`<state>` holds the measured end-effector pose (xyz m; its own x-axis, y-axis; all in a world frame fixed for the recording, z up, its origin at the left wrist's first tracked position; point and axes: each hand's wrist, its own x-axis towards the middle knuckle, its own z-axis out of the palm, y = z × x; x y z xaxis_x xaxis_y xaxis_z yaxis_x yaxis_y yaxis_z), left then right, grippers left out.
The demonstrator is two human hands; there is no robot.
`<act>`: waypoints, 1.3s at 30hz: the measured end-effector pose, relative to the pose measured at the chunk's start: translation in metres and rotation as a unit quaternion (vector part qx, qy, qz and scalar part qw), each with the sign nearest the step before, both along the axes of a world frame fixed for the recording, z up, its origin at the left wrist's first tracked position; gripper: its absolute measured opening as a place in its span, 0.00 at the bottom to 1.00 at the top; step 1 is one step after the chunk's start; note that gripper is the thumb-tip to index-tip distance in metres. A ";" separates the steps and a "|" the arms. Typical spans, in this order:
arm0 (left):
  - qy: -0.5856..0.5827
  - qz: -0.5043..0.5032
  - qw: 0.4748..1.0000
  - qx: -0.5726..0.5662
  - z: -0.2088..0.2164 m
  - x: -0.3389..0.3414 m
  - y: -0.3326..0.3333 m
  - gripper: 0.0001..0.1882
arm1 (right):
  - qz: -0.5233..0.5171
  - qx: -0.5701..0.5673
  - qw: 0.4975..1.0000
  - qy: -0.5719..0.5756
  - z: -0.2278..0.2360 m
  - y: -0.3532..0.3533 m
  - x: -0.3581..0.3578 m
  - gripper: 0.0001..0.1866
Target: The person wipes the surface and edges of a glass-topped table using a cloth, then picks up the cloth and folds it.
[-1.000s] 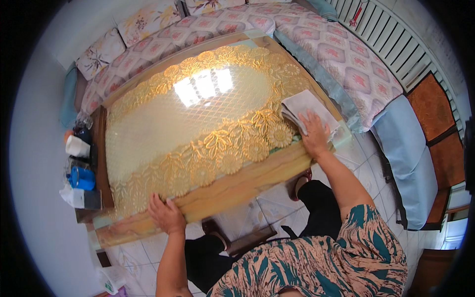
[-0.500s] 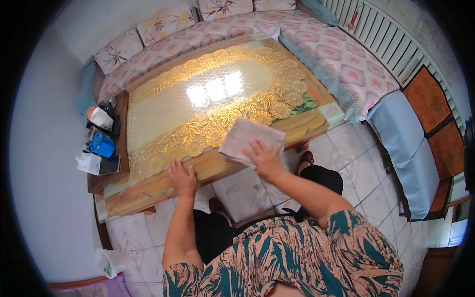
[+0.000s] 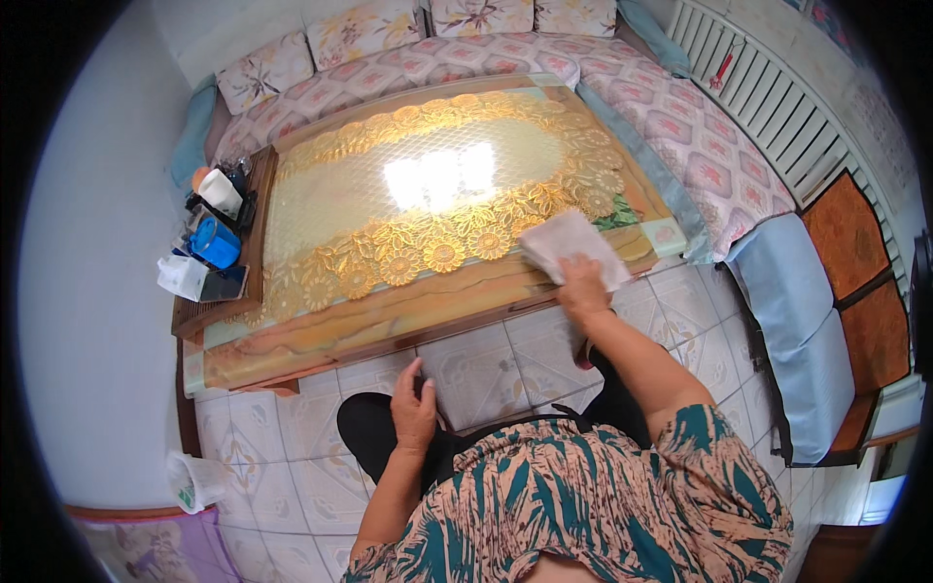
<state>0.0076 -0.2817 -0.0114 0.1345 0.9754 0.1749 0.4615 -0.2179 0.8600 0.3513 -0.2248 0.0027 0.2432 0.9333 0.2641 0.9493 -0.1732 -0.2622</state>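
My right hand (image 3: 585,290) grips a folded pale cloth (image 3: 571,241) near its edge and presses it on the front right part of the low table (image 3: 369,342). Beneath the cloth lies a clear cover over a gold flower-patterned lace mat (image 3: 444,251). My left hand (image 3: 415,416) is off the table, above my left thigh, with thumb and fingers apart and nothing held.
A wooden tray (image 3: 255,233) at the table's left end bears a blue container (image 3: 215,243), a white cup (image 3: 222,194) and a tissue pack (image 3: 182,278). A cushioned sofa (image 3: 671,121) wraps the far and right sides. A white bin (image 3: 196,483) stands lower left on tiles.
My right hand has slid the cloth rightward along the table's front edge. My left hand has lifted off the table and drawn back towards my body. The view has shifted slightly.
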 end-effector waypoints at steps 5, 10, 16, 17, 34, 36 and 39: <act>-0.082 -0.075 0.994 -0.005 0.000 0.034 0.020 0.22 | 0.146 -0.044 0.983 0.101 0.015 0.025 -0.097 0.22; -0.291 -0.007 0.939 -0.182 0.009 0.051 0.060 0.32 | 0.283 -0.009 0.915 0.287 0.019 0.016 -0.126 0.20; -0.058 0.033 0.996 0.060 0.001 0.071 0.086 0.40 | 0.129 -0.014 0.937 0.324 0.020 -0.002 -0.049 0.17; 0.044 0.051 0.985 0.160 0.004 0.075 0.092 0.42 | 0.090 -0.047 0.949 0.299 0.022 -0.004 -0.037 0.15; 0.417 0.003 0.907 0.065 0.039 0.123 0.101 0.33 | 0.160 -0.302 0.937 -0.071 0.037 0.029 0.017 0.29; 0.402 0.010 0.913 0.076 0.031 0.124 0.103 0.33 | 0.157 -0.321 0.931 -0.077 0.035 0.034 0.019 0.25; 0.394 0.020 0.913 0.100 0.011 0.110 0.115 0.32 | 0.159 -0.319 0.931 -0.080 0.032 0.036 0.017 0.18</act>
